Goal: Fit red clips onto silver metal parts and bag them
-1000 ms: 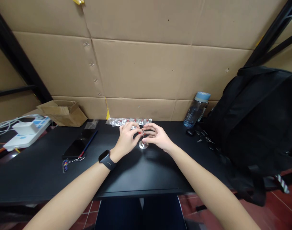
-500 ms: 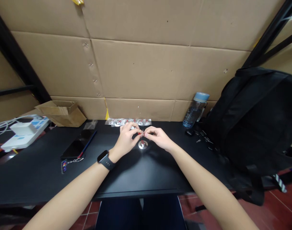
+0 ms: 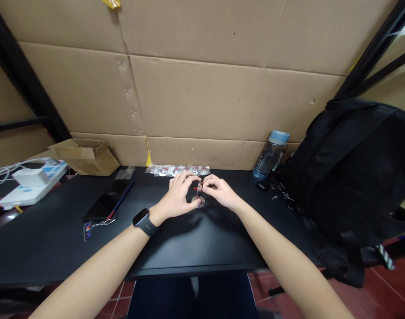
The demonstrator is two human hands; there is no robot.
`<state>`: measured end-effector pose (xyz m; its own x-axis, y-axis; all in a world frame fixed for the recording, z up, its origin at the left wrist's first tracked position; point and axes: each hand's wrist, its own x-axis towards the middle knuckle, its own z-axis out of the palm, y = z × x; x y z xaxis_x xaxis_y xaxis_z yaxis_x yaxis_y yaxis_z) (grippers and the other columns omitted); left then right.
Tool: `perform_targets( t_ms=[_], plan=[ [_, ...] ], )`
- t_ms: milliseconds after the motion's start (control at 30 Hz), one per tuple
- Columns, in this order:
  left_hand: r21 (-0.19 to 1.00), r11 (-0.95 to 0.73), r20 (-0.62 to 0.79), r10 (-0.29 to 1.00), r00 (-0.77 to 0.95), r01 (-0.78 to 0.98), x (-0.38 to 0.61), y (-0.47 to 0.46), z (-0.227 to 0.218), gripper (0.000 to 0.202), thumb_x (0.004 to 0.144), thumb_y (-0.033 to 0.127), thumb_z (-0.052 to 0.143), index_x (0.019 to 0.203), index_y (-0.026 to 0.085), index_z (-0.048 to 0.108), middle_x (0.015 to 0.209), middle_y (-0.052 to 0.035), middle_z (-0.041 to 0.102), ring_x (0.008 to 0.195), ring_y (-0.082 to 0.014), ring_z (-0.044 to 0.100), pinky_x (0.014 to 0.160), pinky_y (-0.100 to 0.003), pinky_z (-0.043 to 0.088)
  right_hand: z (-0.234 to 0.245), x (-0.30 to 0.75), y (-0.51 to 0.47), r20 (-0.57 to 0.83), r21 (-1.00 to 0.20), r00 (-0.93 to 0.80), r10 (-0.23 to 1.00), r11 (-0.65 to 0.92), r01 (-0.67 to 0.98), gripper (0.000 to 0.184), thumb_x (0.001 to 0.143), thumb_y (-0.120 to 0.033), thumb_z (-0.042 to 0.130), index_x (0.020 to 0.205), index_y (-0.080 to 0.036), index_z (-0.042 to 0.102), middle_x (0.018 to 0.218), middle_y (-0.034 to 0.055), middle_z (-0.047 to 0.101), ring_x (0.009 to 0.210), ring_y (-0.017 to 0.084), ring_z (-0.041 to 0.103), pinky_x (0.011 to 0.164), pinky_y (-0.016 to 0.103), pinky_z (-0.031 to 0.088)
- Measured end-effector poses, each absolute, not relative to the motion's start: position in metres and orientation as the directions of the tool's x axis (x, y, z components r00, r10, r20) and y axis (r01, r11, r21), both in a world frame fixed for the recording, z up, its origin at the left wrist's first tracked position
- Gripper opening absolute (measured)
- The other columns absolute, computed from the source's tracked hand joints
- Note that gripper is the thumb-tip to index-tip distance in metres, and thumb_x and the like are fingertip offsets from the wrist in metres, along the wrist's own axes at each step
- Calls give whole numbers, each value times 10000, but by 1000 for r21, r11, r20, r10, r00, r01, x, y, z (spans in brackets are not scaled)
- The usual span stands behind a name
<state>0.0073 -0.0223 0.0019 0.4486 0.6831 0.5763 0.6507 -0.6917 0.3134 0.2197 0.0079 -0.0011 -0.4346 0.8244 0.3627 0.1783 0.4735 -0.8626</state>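
My right hand [image 3: 221,191] pinches a small shiny spinning top [image 3: 199,189], a metal disc with a red stem. The disc stands on edge, its stem pointing left. My left hand [image 3: 176,196] is open around it, thumb and forefinger spread apart. Just below, a second shiny disc with a red centre [image 3: 202,203] rests on the black table [image 3: 202,243]. My left thumb tip partly covers this lower disc; I cannot tell whether it touches it. Behind my hands lies a clear strip of packets [image 3: 169,170] holding several similar silver and red pieces.
A paper box [image 3: 92,161], a phone [image 3: 107,199] with a pencil beside it and a white power strip [image 3: 32,188] are on the left. At right stand a water bottle [image 3: 270,155] and a black backpack [image 3: 361,177], with keys between. Cardboard [image 3: 195,97] walls the back.
My left fingers have spread from a pinch near the upper disc, the thumb dropping toward the lower one. The upper top has turned so its face shows more, still in my right hand.
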Motion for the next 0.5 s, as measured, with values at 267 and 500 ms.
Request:
perform_targets(
  t_ms=[267, 500],
  plan=[
    [301, -676, 561, 696, 448, 673, 6, -19, 0, 458, 840, 452, 713, 1241, 299, 554, 1364, -82, 494, 1302, -320, 421, 1033, -480, 365, -1, 219, 8, 351, -860, -445, 824, 472, 196, 169, 832, -342, 698, 755, -191, 695, 1021, 42, 556, 966, 193, 592, 846, 329, 497],
    [319, -648, 522, 729, 443, 691, 3, -17, 0, 477, 810, 532, 724, 1198, 301, 573, 1340, -84, 499, 1280, -332, 431, 1002, -493, 385, 7, 222, 6, 371, -861, -414, 831, 475, 182, 157, 816, -301, 685, 714, -181, 668, 1018, 39, 537, 943, 179, 571, 789, 300, 481]
  ],
)
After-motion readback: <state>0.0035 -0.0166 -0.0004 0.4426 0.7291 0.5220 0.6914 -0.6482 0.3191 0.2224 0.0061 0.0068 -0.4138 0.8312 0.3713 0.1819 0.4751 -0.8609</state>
